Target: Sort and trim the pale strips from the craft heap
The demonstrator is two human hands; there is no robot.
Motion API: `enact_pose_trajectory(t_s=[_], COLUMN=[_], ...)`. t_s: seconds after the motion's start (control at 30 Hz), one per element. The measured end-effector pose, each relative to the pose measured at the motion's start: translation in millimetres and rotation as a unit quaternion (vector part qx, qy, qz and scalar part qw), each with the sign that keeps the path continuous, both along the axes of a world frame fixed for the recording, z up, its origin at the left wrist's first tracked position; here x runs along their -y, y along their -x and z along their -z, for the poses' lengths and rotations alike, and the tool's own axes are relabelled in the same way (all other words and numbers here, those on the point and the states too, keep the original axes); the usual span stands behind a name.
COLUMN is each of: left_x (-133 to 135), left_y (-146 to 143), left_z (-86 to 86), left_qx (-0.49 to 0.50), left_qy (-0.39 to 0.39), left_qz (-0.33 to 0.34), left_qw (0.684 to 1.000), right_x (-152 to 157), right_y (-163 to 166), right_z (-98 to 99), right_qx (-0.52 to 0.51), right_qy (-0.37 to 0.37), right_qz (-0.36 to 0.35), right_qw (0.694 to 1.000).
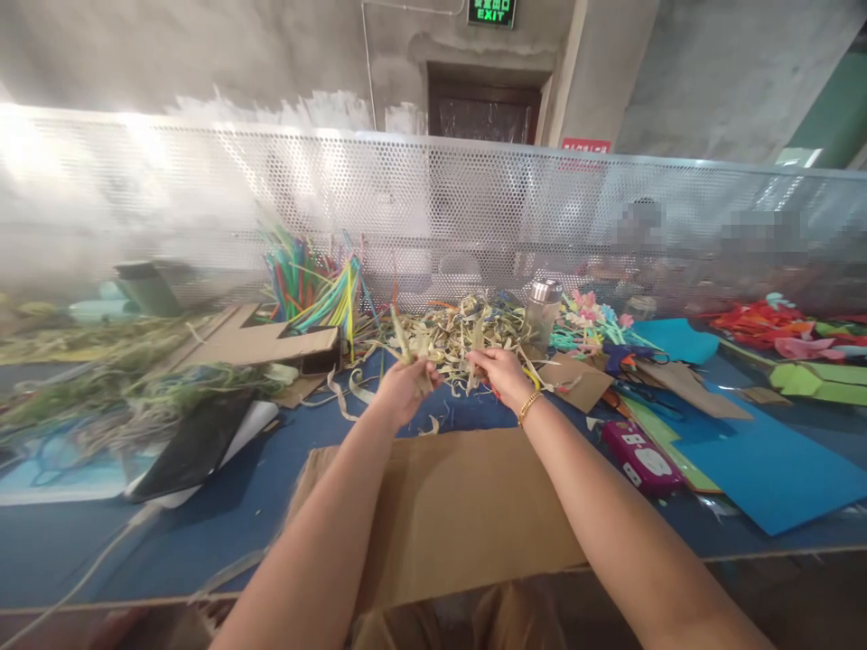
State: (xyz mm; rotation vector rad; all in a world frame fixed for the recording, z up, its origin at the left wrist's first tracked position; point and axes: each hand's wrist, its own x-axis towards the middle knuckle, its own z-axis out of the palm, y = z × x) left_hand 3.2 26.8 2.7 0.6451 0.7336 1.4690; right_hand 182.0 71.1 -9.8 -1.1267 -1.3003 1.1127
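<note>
My left hand is closed around a few pale green-beige strips that look like dried leaf or paper and point up out of the fingers. Just to its right, my right hand pinches another pale strip between thumb and fingers. A small red and yellow item shows by the right palm; I cannot make out what it is. Behind both hands spreads a tangled heap of similar curled strips. Below my forearms lies a flat brown cardboard sheet at the table's front edge.
Coloured stems stand at the back left beside cut cardboard. A clear bottle is behind my right hand. Rightward lie blue sheets, a purple box and paper flowers. A perforated metal screen closes the back.
</note>
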Motion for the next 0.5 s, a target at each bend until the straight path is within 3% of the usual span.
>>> enact_pose_trajectory(t_s=[0.1, 0.2, 0.27, 0.33, 0.4, 0.5], left_x=[5.0, 7.6, 7.7, 7.4, 7.5, 8.8], left_y=[-15.4, -17.1, -14.4, -11.6, -9.7, -9.7], left_z=[5.4, 4.2, 2.2, 0.8, 0.4, 1.9], left_qx=[-0.052, -0.068, -0.070, -0.076, -0.086, -0.101], left_qy=[0.009, -0.001, -0.008, -0.009, -0.005, 0.011], left_qz=[0.073, 0.088, 0.090, 0.103, 0.128, 0.217], left_qw=[0.996, 0.994, 0.993, 0.992, 0.988, 0.971], right_x=[2.5, 0.0, -2.0, -1.9, 2.1, 14.6], right_y=[2.2, -9.1, -16.9, -18.4, -12.1, 5.1], right_z=[0.0, -2.4, -4.9, -7.5, -9.6, -10.9], right_qx=[0.122, 0.259, 0.300, 0.283, 0.216, 0.097], right_qy=[-0.062, -0.105, -0.129, -0.159, -0.160, -0.086], right_qz=[-0.005, 0.063, 0.121, 0.130, 0.047, -0.149], right_qw=[0.991, 0.958, 0.937, 0.937, 0.962, 0.980])
